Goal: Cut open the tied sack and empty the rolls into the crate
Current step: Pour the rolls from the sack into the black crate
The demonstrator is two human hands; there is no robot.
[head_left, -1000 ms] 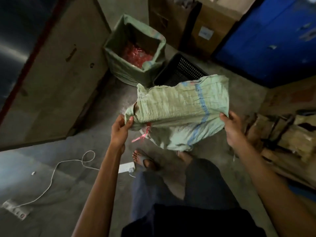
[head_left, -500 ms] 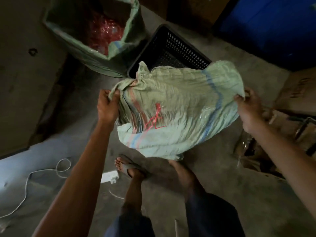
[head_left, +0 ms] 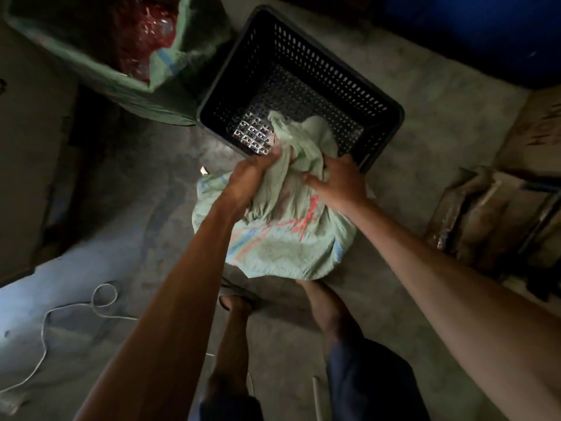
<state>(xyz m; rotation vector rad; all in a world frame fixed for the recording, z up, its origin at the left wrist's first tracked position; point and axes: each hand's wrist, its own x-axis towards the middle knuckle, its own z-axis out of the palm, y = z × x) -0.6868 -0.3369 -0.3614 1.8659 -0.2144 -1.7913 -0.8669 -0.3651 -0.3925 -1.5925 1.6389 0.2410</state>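
A pale green woven sack [head_left: 282,247] with red and blue markings rests against the near corner of a black perforated crate [head_left: 376,129]. Its bunched neck [head_left: 291,132] hangs over the crate's rim into the inside. My left hand [head_left: 249,180] grips the gathered fabric on the left. My right hand [head_left: 337,180] presses on the sack just right of the neck, fingers curled into the cloth. The rolls are hidden inside the sack. The crate's floor shows bare, with light coming through its holes.
A second green sack [head_left: 170,74] stands open to the left of the crate, with red shiny material inside. A white cord [head_left: 73,308] lies on the concrete floor at left. Cardboard and scrap [head_left: 491,214] sit at right; my bare feet [head_left: 321,302] stand below the sack.
The sack went from held up in the air between both hands to lowered onto the crate's near corner. Both hands moved in to its neck, and my view tilted down over the crate.
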